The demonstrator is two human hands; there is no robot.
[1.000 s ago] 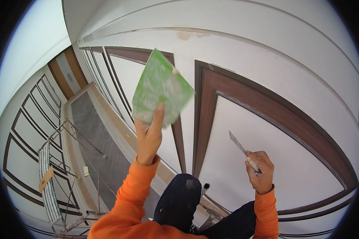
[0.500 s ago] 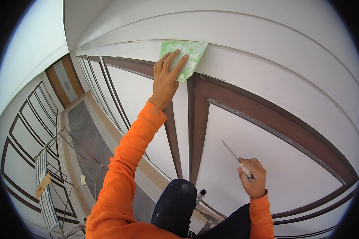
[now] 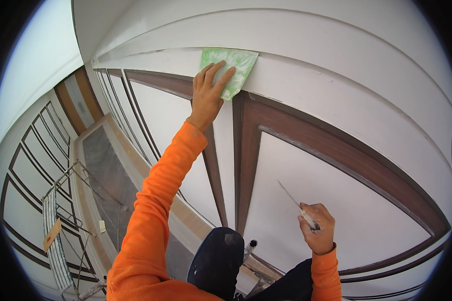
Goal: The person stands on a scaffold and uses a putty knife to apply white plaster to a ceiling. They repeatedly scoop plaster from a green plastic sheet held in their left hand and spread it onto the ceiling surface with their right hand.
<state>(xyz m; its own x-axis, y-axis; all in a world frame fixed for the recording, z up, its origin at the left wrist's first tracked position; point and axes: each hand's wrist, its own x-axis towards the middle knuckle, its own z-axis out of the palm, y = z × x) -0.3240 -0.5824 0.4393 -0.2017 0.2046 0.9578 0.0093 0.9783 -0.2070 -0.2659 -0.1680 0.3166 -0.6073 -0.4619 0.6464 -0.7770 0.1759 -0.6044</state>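
My left hand reaches up the wall with a green plastic putty spreader smeared with white. Its fingers lie over the spreader's face, and the thumb is hidden. The spreader's upper edge meets a white trim ledge above the brown panel frame. Lower on the right, my right hand is closed around the handle of a putty knife. The thin blade of that knife points up and left, in front of a white wall panel.
Below on the left stands a metal scaffold frame with a tag hanging from it. A grey-covered hallway floor runs back to a brown door. My knee is bent beside a metal pipe end.
The whole view has shifted slightly. My left hand and the spreader stay at nearly the same place on the trim, and the putty knife has tilted a little in my right hand.
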